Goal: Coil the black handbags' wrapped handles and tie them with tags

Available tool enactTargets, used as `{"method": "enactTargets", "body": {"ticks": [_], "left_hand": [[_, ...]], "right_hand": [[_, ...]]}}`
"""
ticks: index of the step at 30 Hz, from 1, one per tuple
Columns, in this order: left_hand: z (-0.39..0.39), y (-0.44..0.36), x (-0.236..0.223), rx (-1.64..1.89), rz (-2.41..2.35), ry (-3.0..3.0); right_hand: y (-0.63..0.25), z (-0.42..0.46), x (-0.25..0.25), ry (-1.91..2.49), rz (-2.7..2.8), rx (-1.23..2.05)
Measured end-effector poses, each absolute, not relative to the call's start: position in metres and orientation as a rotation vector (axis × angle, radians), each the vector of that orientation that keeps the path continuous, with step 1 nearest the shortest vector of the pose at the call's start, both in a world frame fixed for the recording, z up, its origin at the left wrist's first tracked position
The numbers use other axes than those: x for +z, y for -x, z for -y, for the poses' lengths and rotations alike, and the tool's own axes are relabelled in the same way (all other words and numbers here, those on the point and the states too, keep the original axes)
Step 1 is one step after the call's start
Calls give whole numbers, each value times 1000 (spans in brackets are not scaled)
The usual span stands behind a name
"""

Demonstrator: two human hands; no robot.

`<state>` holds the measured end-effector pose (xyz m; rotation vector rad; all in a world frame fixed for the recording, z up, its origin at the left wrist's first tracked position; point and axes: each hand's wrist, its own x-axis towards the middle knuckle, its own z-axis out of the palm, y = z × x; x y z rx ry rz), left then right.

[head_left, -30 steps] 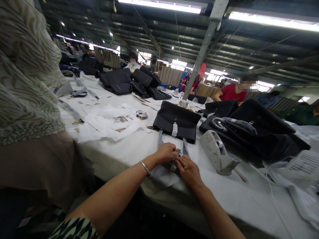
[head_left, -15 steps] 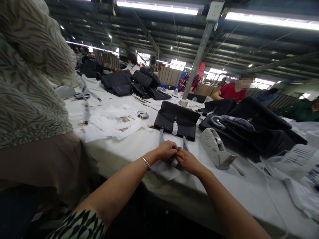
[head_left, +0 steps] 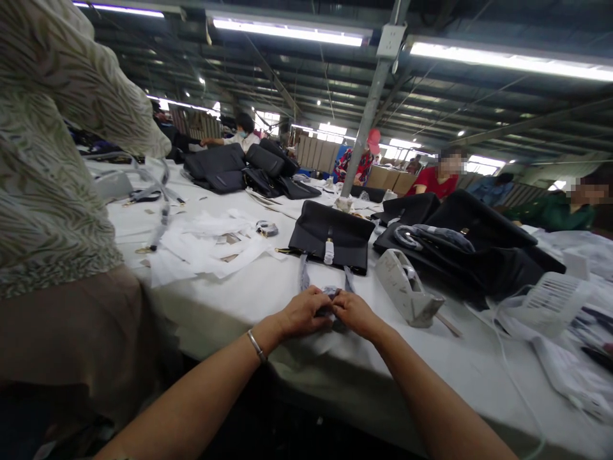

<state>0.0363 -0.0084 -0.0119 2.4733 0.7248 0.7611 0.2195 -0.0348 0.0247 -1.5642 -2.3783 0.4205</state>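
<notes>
A black handbag [head_left: 330, 236] lies on the white-covered table before me, with a white-wrapped clasp on its front. Its plastic-wrapped strap [head_left: 303, 273] loops toward me from the bag's lower edge. My left hand [head_left: 304, 312] has its fingers curled round the near part of that strap. From the other side my right hand [head_left: 355, 313] pinches the same part, its fingertips close to those of the left. The hands cover most of this piece of strap.
Right of the bag stands a grey tape dispenser [head_left: 407, 291]. Black bags [head_left: 469, 236] are piled behind it. White paper scraps [head_left: 211, 246] lie to the left. A person in a leaf-patterned top [head_left: 71, 147] stands close on my left. A metal post [head_left: 366, 121] rises beyond the bag.
A small grey-brown piece between my fingers a second ago no longer shows; wrapped strap does. My left hand's fingers have spread lower. The person at left has raised a strap.
</notes>
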Motion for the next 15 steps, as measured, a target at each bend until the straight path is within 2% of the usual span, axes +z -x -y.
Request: {"method": "enactTargets", "body": {"ticks": [8,15], "left_hand": [[7,-36,-15,780,-746,-2417],[8,-36,-12,768,-751,-2401]], "right_hand": [[-216,35,26,1652,2363,413],[-202,54,32,1878,2333,192]]}}
